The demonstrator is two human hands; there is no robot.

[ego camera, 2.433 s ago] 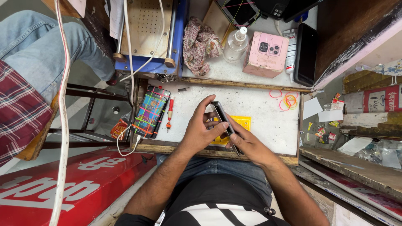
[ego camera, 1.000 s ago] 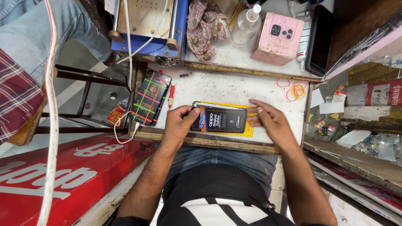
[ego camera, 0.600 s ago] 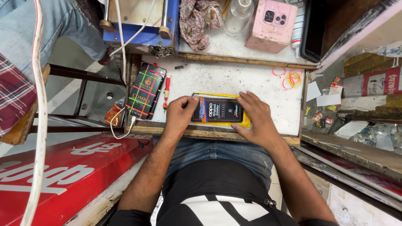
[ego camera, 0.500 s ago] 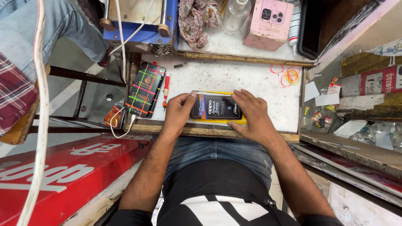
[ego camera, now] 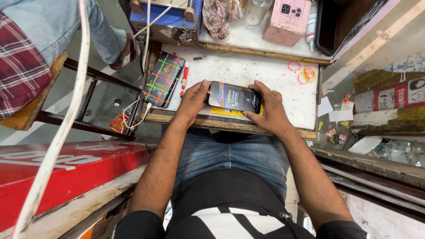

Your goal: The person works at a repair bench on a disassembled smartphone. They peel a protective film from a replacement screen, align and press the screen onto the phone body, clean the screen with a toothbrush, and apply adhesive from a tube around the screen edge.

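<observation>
I hold a dark smartphone [ego camera: 234, 97] flat and sideways, screen up with coloured print on its film, just above a yellow pad [ego camera: 230, 112] on a small white worktop [ego camera: 248, 71]. My left hand [ego camera: 193, 100] grips the phone's left end. My right hand [ego camera: 268, 106] grips its right end, fingers wrapped around the edge. A red-handled tool [ego camera: 183, 79] lies to the left of my left hand.
A dark pack with coloured bands [ego camera: 162, 79] and a white cable lies at the worktop's left edge. Rubber bands [ego camera: 304, 73] sit at far right. Behind stand a pink box [ego camera: 287, 20], a clear bottle [ego camera: 256, 11], a cloth [ego camera: 217, 17] and a blue machine [ego camera: 166, 20]. Another person's leg [ego camera: 53, 26] is at left.
The phone went from being held upright in both hands to lying flat and sideways over the yellow pad. Both hands have shifted to grip its two ends.
</observation>
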